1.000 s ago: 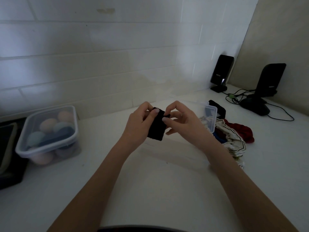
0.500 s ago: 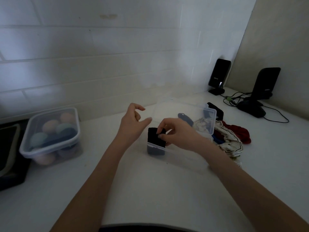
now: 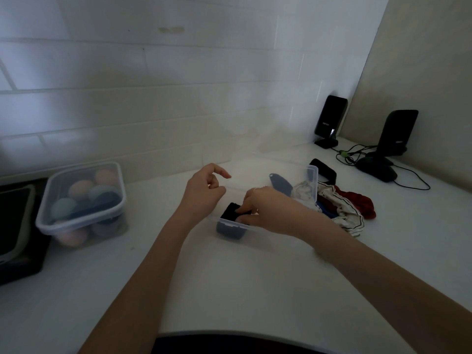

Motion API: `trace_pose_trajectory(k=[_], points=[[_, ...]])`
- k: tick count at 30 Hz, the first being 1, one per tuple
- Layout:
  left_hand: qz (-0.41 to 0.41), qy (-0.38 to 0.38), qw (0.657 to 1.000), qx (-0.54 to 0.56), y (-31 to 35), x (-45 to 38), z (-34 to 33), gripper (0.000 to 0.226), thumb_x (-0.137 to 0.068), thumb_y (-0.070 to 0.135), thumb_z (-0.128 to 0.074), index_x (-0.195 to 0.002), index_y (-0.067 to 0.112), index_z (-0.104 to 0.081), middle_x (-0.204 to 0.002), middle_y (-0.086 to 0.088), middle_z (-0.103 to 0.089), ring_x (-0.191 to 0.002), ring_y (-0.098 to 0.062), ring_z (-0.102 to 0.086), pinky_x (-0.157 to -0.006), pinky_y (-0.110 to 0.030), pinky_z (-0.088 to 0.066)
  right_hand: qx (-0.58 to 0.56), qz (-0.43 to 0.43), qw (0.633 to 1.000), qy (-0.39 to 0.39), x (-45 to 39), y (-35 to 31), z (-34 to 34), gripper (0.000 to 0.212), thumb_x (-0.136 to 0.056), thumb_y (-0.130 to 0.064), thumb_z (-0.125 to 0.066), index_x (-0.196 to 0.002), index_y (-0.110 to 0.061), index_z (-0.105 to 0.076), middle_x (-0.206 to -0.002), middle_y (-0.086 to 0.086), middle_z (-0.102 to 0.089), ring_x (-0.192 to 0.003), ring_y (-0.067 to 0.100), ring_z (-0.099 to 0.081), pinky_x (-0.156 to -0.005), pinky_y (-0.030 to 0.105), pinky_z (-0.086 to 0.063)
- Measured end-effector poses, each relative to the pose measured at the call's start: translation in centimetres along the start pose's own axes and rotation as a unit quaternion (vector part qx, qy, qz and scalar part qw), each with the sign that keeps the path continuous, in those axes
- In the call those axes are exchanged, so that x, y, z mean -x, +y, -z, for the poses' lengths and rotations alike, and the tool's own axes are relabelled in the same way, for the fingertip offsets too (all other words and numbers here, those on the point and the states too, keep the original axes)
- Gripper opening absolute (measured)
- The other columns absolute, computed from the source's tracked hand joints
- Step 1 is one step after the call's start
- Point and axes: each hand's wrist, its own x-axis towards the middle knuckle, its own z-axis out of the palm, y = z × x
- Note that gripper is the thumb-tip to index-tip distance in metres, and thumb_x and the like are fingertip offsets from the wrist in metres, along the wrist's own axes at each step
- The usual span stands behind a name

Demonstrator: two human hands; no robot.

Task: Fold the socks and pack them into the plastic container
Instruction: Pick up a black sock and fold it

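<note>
Two bare hands work over a clear plastic container (image 3: 313,175) on a white counter (image 3: 229,290). On the left, the left hand (image 3: 204,191) hovers just above the container's near-left corner, fingers loosely curled and holding nothing. To its right, the right hand (image 3: 265,210) reaches down over the near rim, its fingers (image 3: 244,209) pinching and pressing a folded dark sock (image 3: 229,212) into the near-left end of the box. The sock sits inside the container, against the front wall, its lower part showing bluish through the plastic. Further right in the same box lie a grey-blue sock (image 3: 281,185) and a pale one (image 3: 304,191) at the far end.

Just beside the container's right end, a loose heap of unfolded socks (image 3: 342,208) in red, cream and blue awaits, with a black item behind it.

The step in hand appears to be the packing of one folded sock; the fold itself looks done. The next move would seem to call for letting go of the sock once it is seated snugly, then reaching right to the heap for another to fold, taking care that the packed sock does not spring open.

At far left stands a lidded tub of rolled socks (image 3: 81,200), apparently already filled.
</note>
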Motion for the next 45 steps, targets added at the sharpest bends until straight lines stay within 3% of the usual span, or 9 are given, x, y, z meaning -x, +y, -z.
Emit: trace_pose_trajectory(k=[7, 10, 16, 24, 27, 30, 34, 39, 45], points=[[0.017, -0.002, 1.000, -0.010, 0.1, 0.0, 0.0, 0.028, -0.074, -0.007, -0.050, -0.086, 0.016, -0.063, -0.051, 0.003, -0.035, -0.047, -0.012, -0.035, -0.052, -0.025, -0.035, -0.053, -0.030, 0.998, -0.014, -0.4, -0.4, -0.3, 0.034, -0.078, -0.034, -0.071, -0.104, -0.012, -0.073, -0.096, 0.010, -0.074, -0.089, 0.025, -0.067, -0.083, 0.041, -0.055], [0.025, 0.002, 1.000, -0.015, 0.2, 0.1, 0.0, 0.028, -0.074, -0.006, -0.050, -0.084, 0.017, -0.064, -0.052, 0.001, -0.038, -0.047, -0.013, -0.036, -0.053, -0.025, -0.036, -0.063, -0.035, 0.997, -0.018, -0.9, -1.1, -0.3, 0.030, -0.081, -0.030, -0.067, -0.103, -0.009, -0.072, -0.097, 0.012, -0.073, -0.089, 0.027, -0.067, -0.085, 0.043, -0.054], [0.038, 0.013, 0.999, -0.013, 0.5, 0.2, 0.1, 0.025, -0.075, -0.004, -0.053, -0.083, 0.017, -0.064, -0.053, -0.002, -0.042, -0.044, -0.014, -0.038, -0.048, -0.025, -0.035, -0.133, -0.047, 0.990, -0.006, -0.8, -1.0, -0.3, 0.030, -0.083, -0.023, -0.067, -0.110, -0.012, -0.070, -0.107, 0.005, -0.073, -0.093, 0.020, -0.068, -0.090, 0.035, -0.054], [0.034, 0.007, 0.999, -0.020, 0.4, 0.2, 0.0, 0.023, -0.075, -0.002, -0.055, -0.080, 0.018, -0.064, -0.054, -0.002, -0.044, -0.045, -0.013, -0.039, -0.050, -0.025, -0.036, -0.185, -0.100, 0.976, 0.061, -0.9, -1.5, -1.3, 0.041, -0.076, -0.027, -0.075, -0.114, -0.015, -0.066, -0.110, 0.003, -0.070, -0.096, 0.018, -0.065, -0.084, 0.027, -0.053], [0.033, 0.007, 0.999, -0.021, 0.3, 0.2, 0.0, 0.021, -0.075, -0.002, -0.055, -0.081, 0.016, -0.065, -0.053, -0.002, -0.044, -0.045, -0.013, -0.039, -0.050, -0.025, -0.037, -0.204, -0.099, 0.972, 0.063, -0.7, -1.5, -1.3, 0.042, -0.076, -0.029, -0.075, -0.115, -0.017, -0.066, -0.112, 0.002, -0.069, -0.095, 0.017, -0.065, -0.087, 0.029, -0.054], [0.027, 0.010, 0.999, -0.029, 0.4, 0.1, -0.1, 0.022, -0.074, -0.003, -0.055, -0.080, 0.017, -0.065, -0.054, -0.003, -0.045, -0.046, -0.013, -0.040, -0.051, -0.024, -0.038, -0.166, -0.094, 0.981, 0.024, -0.9, -1.5, -0.9, 0.043, -0.078, -0.032, -0.072, -0.118, -0.018, -0.065, -0.112, 0.002, -0.070, -0.095, 0.018, -0.066, -0.088, 0.030, -0.054], [0.005, 0.016, 0.999, -0.047, 0.5, 0.3, -0.2, 0.029, -0.071, -0.005, -0.056, -0.072, 0.023, -0.062, -0.052, 0.002, -0.041, -0.045, -0.005, -0.039, -0.051, -0.008, -0.036, -0.037, -0.080, 0.994, -0.060, -1.8, -1.7, -0.2, 0.047, -0.080, -0.045, -0.065, -0.123, -0.026, -0.061, -0.116, -0.003, -0.068, -0.096, 0.020, -0.064, -0.085, 0.036, -0.054], [-0.012, 0.017, 0.998, -0.057, 0.6, 0.4, -0.3, 0.035, -0.068, -0.007, -0.055, -0.065, 0.027, -0.059, -0.049, 0.004, -0.036, -0.046, -0.006, -0.034, -0.052, -0.016, -0.032, 0.119, -0.047, 0.987, -0.093, -2.4, -2.0, 0.4, 0.046, -0.086, -0.049, -0.054, -0.128, -0.030, -0.053, -0.117, -0.002, -0.066, -0.099, 0.022, -0.061, -0.073, 0.031, -0.046], [-0.030, 0.020, 0.996, -0.076, 0.7, 0.5, -0.3, 0.034, -0.067, -0.009, -0.055, -0.064, 0.025, -0.060, -0.050, 0.003, -0.036, -0.044, -0.006, -0.035, -0.047, -0.011, -0.030, 0.120, -0.049, 0.983, -0.132, -2.3, -2.0, 0.4, 0.044, -0.092, -0.049, -0.042, -0.126, -0.024, -0.056, -0.115, 0.003, -0.066, -0.096, 0.025, -0.062, -0.074, 0.031, -0.046]])
